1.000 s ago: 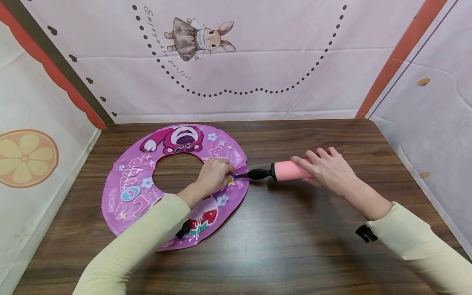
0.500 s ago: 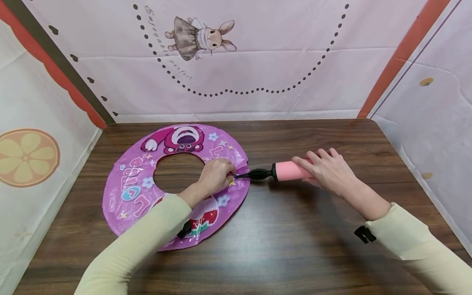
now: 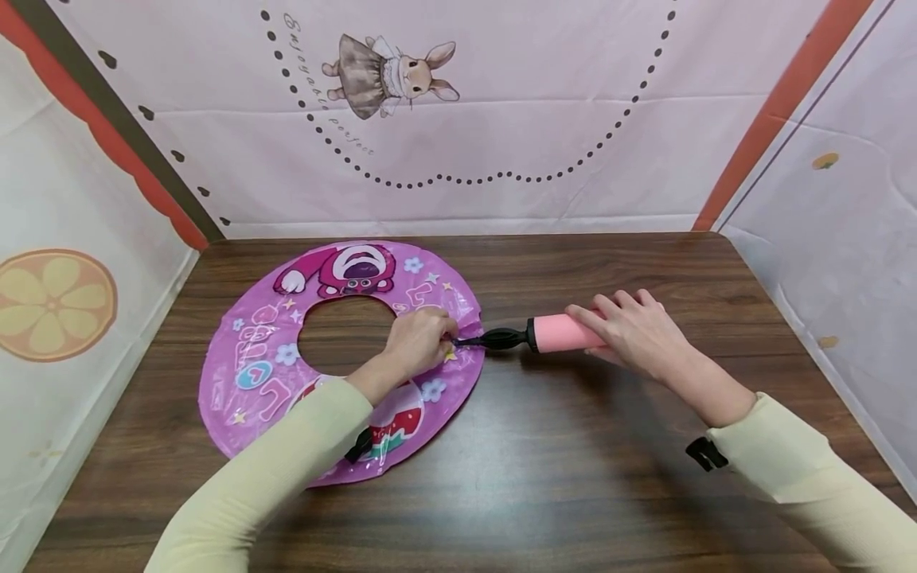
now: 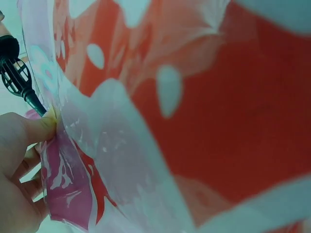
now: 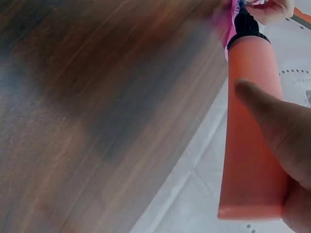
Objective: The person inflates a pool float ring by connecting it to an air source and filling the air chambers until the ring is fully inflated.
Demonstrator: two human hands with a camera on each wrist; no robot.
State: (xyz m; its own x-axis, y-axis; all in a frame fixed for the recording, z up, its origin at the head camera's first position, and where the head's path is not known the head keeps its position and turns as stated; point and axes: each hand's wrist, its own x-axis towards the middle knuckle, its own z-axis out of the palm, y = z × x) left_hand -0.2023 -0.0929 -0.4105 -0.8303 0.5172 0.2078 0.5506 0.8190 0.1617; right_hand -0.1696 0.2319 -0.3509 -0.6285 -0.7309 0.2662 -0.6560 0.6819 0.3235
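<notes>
A purple swim ring (image 3: pixel 239 374) with cartoon prints lies on the left of the table, looking only partly filled, with creases at its right edge. My left hand (image 3: pixel 419 342) pinches the ring's film where a black nozzle (image 3: pixel 501 339) meets it. The left wrist view shows thumb and fingers gripping the clear and purple plastic (image 4: pixel 68 179) around the nozzle's thin tip; the valve itself is hidden. On the right, my right hand (image 3: pixel 634 330) holds the pink barrel of a hand pump (image 3: pixel 559 333), its thumb lying along the barrel (image 5: pixel 252 131) in the right wrist view.
The dark wood-grain table (image 3: pixel 544 485) extends in front of and to the right of the pump. Printed cloth (image 3: pixel 530 103) hangs behind and at both sides. Black clip-like pieces (image 3: pixel 705 454) sit at both sleeves.
Almost nothing differs. Both hands, the pump and the ring stay in the same places, with only a tiny shift of the head view.
</notes>
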